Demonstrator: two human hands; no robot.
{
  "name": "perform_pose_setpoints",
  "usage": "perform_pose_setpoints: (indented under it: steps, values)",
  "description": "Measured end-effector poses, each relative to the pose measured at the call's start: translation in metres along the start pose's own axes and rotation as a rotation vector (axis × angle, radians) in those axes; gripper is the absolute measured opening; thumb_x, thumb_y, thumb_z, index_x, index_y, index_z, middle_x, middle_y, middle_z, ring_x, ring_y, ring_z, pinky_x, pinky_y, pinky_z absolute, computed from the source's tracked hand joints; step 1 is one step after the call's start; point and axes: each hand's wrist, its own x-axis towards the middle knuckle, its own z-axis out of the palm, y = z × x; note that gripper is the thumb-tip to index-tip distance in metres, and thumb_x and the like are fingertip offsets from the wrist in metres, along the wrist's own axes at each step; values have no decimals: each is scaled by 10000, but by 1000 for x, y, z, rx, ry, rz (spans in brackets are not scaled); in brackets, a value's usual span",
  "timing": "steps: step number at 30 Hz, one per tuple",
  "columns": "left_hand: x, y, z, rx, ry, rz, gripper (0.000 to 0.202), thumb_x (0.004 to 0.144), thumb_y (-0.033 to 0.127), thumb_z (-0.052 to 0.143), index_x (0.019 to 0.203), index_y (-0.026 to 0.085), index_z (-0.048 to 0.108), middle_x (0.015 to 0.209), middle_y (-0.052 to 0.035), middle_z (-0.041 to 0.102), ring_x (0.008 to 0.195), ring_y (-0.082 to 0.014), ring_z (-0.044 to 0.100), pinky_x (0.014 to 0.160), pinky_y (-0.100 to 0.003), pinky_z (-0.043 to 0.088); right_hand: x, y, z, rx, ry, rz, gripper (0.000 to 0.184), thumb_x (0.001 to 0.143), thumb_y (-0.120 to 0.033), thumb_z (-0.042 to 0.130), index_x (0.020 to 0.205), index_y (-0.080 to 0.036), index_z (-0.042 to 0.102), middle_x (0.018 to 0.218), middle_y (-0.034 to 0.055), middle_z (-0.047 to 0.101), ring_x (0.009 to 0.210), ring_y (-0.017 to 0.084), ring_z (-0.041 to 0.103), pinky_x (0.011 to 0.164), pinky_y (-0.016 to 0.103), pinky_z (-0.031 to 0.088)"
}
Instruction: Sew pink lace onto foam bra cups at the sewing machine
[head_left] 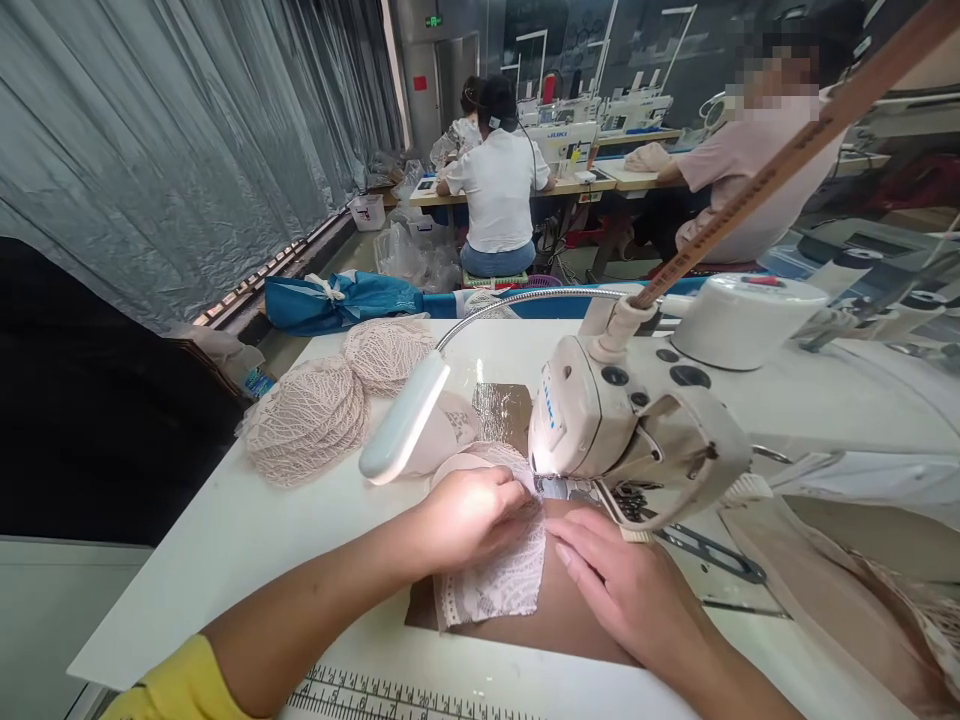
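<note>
A white sewing machine [592,400] stands in front of me, its lit needle area just beyond my hands. My left hand [472,515] is closed, fingers pinched on a piece of pale lace fabric [499,585] close to the needle. This lace lies over a brown sheet [555,620] on the table. Beside the lace's right edge, my right hand [615,575] rests flat with its fingers stretched out over the brown sheet. A rounded pale cup piece [469,460] sits just beyond my left hand, partly hidden by it.
Stacks of lace cups [307,420] lie at the table's left. A lamp [405,420] on a bent neck hangs over the work. A thread cone [750,320] stands behind the machine, and a printed ruler [375,695] runs along the front. Folded fabric [840,590] lies right. Co-workers sit beyond.
</note>
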Motion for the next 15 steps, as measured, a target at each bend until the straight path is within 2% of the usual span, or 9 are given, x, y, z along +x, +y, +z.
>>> perform_pose_setpoints:
  steps: [3,5,7,9,11,12,14,15]
  values:
    - [6,-13,14,-60,64,32,190,901,240,498,828,146,646,809,-56,656,719,-157,593,673,-260,452,-2,1,3,-2,-74,-67,324,927,-212,366,1010,-229,679,792,56,652,634,150,589,556,244,450]
    - [2,-16,9,-194,22,53,174,891,227,509,806,146,638,792,-41,662,707,-138,590,667,-235,449,-4,2,4,6,-105,-91,340,932,-198,350,1002,-221,682,745,48,620,612,143,565,539,237,437]
    - [-9,-15,-5,-359,-159,80,155,880,215,520,805,153,642,773,-21,667,662,-112,583,622,-201,445,-4,3,4,27,-95,-85,344,938,-206,348,993,-232,686,715,41,606,619,146,561,547,237,438]
    - [-25,-8,-21,-490,-467,133,163,865,260,564,764,169,655,704,8,665,578,-91,563,545,-179,429,-4,3,3,48,-63,-59,344,944,-228,350,975,-247,692,707,38,608,630,153,567,558,245,444]
    - [-43,1,-37,-490,-684,140,237,809,360,651,659,177,654,575,30,627,481,-87,526,472,-185,397,-4,3,3,60,-55,-32,341,948,-252,354,954,-256,694,716,39,616,639,161,573,565,256,451]
    - [-52,6,-44,-444,-693,112,238,757,391,702,651,181,663,550,36,621,459,-90,519,457,-195,387,-4,2,2,62,-58,-22,338,950,-262,356,942,-260,694,719,38,619,640,163,575,568,260,453]
    - [-66,17,-56,-310,-595,33,195,671,380,771,707,201,700,589,35,648,488,-113,548,466,-215,386,-4,2,1,58,-65,2,336,955,-280,360,907,-265,692,722,36,626,642,165,580,574,263,457]
    - [-70,22,-60,-246,-520,2,154,674,340,770,722,209,705,625,30,663,529,-124,572,489,-219,395,-4,2,1,49,-57,18,338,956,-288,361,884,-263,690,721,36,629,641,164,582,575,263,458]
